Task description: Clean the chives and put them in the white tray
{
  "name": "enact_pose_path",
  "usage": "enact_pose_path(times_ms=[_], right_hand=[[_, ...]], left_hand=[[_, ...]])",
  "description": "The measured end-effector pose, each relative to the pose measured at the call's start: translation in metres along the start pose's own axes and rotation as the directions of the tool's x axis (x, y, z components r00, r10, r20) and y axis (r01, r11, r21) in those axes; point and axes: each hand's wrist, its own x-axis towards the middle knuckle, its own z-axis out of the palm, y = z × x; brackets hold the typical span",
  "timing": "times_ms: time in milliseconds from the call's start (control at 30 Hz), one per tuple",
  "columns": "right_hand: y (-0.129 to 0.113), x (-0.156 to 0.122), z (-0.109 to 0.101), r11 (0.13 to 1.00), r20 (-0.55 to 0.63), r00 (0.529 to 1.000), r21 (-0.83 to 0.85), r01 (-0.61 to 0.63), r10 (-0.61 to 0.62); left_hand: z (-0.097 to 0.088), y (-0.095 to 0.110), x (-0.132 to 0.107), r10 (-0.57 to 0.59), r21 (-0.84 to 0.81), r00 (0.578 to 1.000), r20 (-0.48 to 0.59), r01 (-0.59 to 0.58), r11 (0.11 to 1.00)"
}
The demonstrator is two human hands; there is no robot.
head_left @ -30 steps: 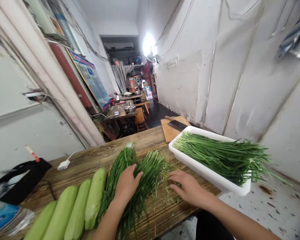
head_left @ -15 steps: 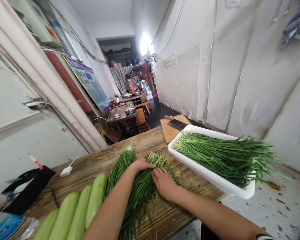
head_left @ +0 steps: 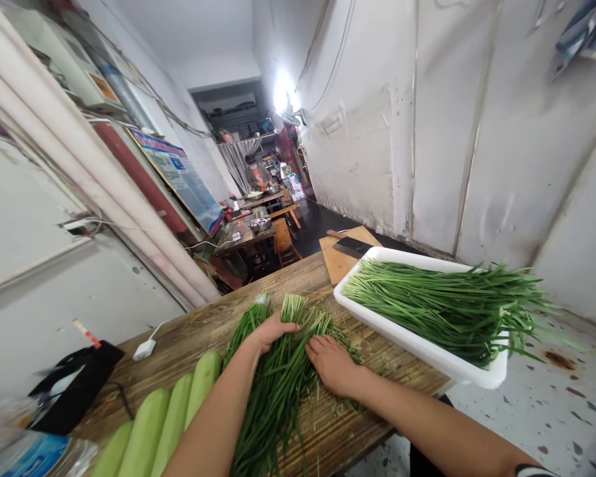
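Observation:
A bunch of garlic chives (head_left: 273, 397) lies on the wooden table, pale stem ends pointing away from me. My left hand (head_left: 273, 331) is closed round part of it just below the cut ends, thumb stretched across the top. My right hand (head_left: 334, 364) rests on the looser chives at the right, its fingers bent over the stems with the tips partly hidden among them. Between the hands the stems part into two clumps. Left of my left hand is another bunch (head_left: 251, 324) with a pale band near its end.
A white plastic tub (head_left: 417, 351) heaped with chives stands at the right. Behind it a cleaver (head_left: 352, 247) lies on a cutting board (head_left: 335, 265). Several pale green gourds (head_left: 146, 424) lie at the left, near a white plug (head_left: 144, 349) and a black box (head_left: 74, 391). Stem scraps litter the wood.
My left hand has drawn a clump of chives a little to the left, widening the gap from the stems under my right hand. The view has shifted slightly.

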Motion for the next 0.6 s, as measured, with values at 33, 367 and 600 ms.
enact_pose_path(times_ms=[33,367,600], right_hand=[[0.000,0.001,-0.001,1.000,0.005,1.000,0.003,0.003,-0.003],[0.001,0.003,-0.003,0.999,-0.002,1.000,0.040,-0.010,0.010],[0.004,0.003,-0.003,0.988,-0.018,1.000,0.151,-0.017,0.020]], left_hand=[[-0.005,0.003,-0.002,0.001,-0.015,1.000,-0.004,-0.001,1.000],[-0.053,0.088,-0.065,0.200,-0.088,0.979,0.048,-0.195,0.977],[-0.073,0.148,-0.108,0.370,-0.277,0.923,-0.102,-0.384,0.881]])
